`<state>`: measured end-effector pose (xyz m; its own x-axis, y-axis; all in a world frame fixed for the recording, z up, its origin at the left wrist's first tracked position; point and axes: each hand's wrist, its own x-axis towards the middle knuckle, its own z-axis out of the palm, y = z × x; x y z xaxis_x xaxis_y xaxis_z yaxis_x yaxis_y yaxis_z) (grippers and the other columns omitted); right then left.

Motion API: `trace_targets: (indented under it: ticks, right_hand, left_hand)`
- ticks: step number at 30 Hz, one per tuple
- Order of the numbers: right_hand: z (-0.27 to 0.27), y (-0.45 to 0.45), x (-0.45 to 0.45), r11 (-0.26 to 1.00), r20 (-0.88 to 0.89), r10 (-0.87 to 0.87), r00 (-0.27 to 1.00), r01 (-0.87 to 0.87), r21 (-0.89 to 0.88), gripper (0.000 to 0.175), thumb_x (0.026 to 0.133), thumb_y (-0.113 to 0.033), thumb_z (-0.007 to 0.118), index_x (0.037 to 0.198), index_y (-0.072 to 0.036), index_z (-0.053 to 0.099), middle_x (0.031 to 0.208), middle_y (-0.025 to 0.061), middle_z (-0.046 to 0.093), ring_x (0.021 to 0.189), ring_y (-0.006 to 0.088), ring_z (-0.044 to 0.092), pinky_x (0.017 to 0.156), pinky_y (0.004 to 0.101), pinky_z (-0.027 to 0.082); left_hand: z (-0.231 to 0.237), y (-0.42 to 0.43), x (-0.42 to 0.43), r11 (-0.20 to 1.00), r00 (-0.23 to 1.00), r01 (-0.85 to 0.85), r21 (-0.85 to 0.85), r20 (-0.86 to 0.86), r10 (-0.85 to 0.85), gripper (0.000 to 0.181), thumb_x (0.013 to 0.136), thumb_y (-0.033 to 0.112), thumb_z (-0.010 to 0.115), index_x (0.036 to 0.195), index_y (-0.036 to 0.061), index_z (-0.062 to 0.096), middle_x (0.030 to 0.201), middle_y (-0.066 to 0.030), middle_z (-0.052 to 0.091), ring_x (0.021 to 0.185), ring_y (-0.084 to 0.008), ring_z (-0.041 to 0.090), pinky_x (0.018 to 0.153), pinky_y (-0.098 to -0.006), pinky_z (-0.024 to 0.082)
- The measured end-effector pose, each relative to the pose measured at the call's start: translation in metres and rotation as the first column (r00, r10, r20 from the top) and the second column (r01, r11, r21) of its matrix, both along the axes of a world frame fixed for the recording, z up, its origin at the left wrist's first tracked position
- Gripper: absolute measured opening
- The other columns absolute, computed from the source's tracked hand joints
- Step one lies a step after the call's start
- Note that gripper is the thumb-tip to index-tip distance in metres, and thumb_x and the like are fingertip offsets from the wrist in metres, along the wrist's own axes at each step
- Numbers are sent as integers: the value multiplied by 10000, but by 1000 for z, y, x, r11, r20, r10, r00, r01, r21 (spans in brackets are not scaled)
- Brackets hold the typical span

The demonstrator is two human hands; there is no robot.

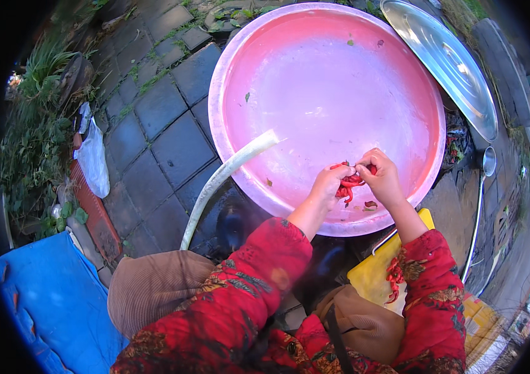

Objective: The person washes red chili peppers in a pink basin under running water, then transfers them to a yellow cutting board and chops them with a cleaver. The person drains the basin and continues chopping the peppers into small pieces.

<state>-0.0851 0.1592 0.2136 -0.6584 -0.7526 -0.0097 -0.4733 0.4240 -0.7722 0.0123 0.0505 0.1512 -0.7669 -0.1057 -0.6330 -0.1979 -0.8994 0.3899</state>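
Note:
Several red chili peppers [350,183] are bunched in my left hand [326,183], over the near side of a large pink basin [216,100]. My right hand [382,176] meets the left and pinches a red pepper [370,169] between thumb and fingers. Water and a few leaf scraps [370,204] lie in the basin below. A whitish hose [227,170] reaches over the left rim, its end above the water. More red peppers [394,278] rest on a yellow container [377,264] beside my right forearm.
A round metal lid [447,61] leans against the basin's right rim. Further right lies a long-handled ladle [489,161]. Paving stones [157,112], a white plastic bag [92,161], plants [31,145] and a blue sheet [59,299] are to the left.

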Motion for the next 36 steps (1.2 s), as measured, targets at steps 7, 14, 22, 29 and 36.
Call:
trace_targets:
  ticks: [7, 14, 22, 29, 36]
  right_hand:
    - [9, 11, -22, 972, -497, 55, 866, 67, 224, 218, 756, -137, 669, 930, -47, 573, 811, 57, 529, 776, 216, 576, 656, 344, 464]
    - [-3, 30, -43, 910, 935, -188, 302, 412, 50, 257, 894, -102, 489, 1141, -33, 506, 975, 60, 568, 833, 164, 582, 728, 337, 490]
    - [0, 22, -35, 970, 654, -237, 718, 144, 194, 291, 862, -10, 563, 1149, -14, 517, 854, 45, 602, 730, 124, 589, 670, 258, 498]
    - [0, 17, -24, 990, 563, -66, 824, -17, 142, 278, 859, 36, 560, 1128, -4, 621, 878, 51, 641, 735, 91, 587, 645, 237, 502]
    - [15, 8, -22, 958, 576, -236, 783, 87, 274, 76, 893, -32, 556, 912, 9, 617, 707, 47, 638, 563, 110, 598, 517, 248, 480]
  left_hand:
    - [17, 17, -2, 974, 958, 224, -37, 194, -213, 60, 802, 134, 626, 807, 82, 598, 722, -26, 608, 512, -113, 496, 413, -246, 358]
    - [14, 6, -3, 997, 1000, 6, -70, 27, -4, 132, 787, 95, 636, 904, 65, 582, 813, -33, 626, 706, -118, 601, 590, -250, 465]
    - [9, -8, -3, 988, 992, -123, -96, -13, 123, 176, 788, 73, 653, 942, 62, 570, 866, -45, 631, 789, -132, 619, 686, -248, 486]
    - [13, -17, -2, 971, 991, 100, -218, -64, -117, 232, 767, 56, 685, 962, 42, 559, 903, -53, 624, 812, -134, 618, 746, -259, 491]
    - [18, -23, 2, 905, 975, 165, -391, -72, -209, 301, 738, 72, 719, 989, 40, 556, 886, -33, 609, 803, -122, 602, 748, -263, 490]
